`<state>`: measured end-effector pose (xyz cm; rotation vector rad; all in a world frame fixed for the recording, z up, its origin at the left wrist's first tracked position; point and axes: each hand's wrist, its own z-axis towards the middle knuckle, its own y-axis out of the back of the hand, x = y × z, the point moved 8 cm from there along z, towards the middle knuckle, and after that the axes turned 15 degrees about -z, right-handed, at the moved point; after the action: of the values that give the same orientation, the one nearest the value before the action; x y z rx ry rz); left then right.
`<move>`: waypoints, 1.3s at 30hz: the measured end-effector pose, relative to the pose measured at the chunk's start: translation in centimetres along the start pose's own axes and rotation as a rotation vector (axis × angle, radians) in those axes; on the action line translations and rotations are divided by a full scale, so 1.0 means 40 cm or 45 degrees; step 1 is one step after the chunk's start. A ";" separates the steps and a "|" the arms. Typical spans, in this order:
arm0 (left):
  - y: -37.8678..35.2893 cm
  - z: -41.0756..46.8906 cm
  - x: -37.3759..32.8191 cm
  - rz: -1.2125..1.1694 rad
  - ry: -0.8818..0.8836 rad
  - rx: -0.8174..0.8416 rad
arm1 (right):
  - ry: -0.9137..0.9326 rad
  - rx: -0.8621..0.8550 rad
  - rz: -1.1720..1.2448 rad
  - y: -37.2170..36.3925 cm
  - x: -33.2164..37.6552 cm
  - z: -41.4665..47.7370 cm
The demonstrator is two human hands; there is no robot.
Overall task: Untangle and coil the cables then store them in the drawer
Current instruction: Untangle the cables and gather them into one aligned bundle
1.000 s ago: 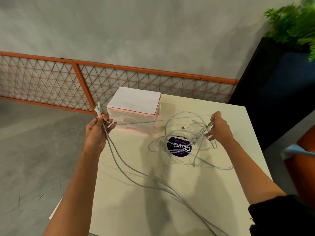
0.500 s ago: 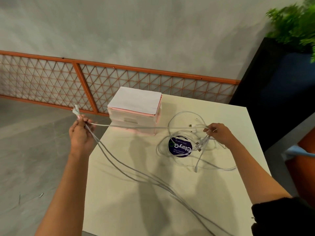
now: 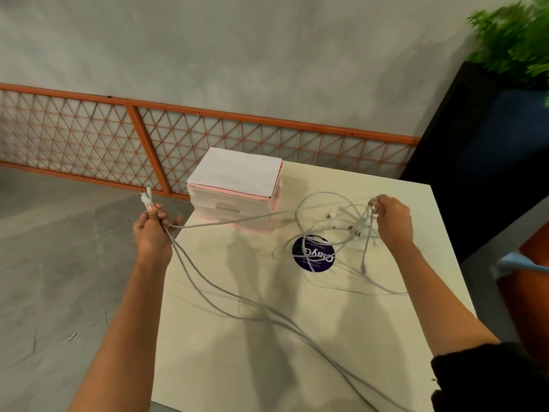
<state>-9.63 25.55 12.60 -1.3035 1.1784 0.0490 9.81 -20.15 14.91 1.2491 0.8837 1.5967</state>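
The left hand point(image 3: 153, 233) hangs just past the table's point(image 3: 225, 367) 9 o'clock edge, its fingers curled round a bundle of pale grey cables point(image 3: 177, 251). Their white plug ends point(image 3: 146, 199) stick out of the top of the fist toward 12 o'clock. Below the grip several strands drop toward 5 o'clock, sag onto the tabletop and run across it to the near 5 o'clock corner, where they leave the view. One single strand point(image 3: 237, 220) stretches nearly straight from the fist toward 3 o'clock, crossing in front of the drawer unit point(image 3: 234, 200) and entering the tangle by the other hand.

The right hand point(image 3: 392, 221) is lifted over the table's 2 o'clock area, its fingertips pinching a knot of loops on the hand's 9 o'clock side. From that pinch the loops spread toward 9 and 7 o'clock. A few connectors point(image 3: 356, 231) dangle just under the fingers, and one loose end point(image 3: 363, 263) hangs toward 6 o'clock. The lower loops lie on the table over and around a round purple sticker point(image 3: 313, 254), at 7 o'clock from the right hand.

The pink-and-white drawer unit stands at the table's 11 o'clock corner, its drawers pushed in, a white sheet point(image 3: 237, 171) on top. An orange lattice fence point(image 3: 89, 138) runs along the grey wall at 12 o'clock. A black planter point(image 3: 475, 144) with a green plant point(image 3: 514, 40) stands off the table at 2 o'clock.
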 end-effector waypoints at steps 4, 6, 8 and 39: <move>0.002 0.004 0.001 0.008 -0.025 -0.004 | 0.132 0.152 -0.019 -0.005 0.034 0.047; -0.002 0.011 0.000 -0.014 -0.021 0.023 | 0.176 -0.041 0.041 0.042 0.053 0.057; -0.008 0.016 0.002 -0.010 -0.015 0.051 | 0.249 -0.100 0.092 0.071 0.077 0.058; -0.109 -0.013 0.093 0.279 0.268 0.321 | 0.319 0.736 0.490 0.004 0.225 0.010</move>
<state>-5.53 21.55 13.22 -0.9717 1.4544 -0.0774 9.38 -11.77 18.14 1.7210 1.3971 1.9010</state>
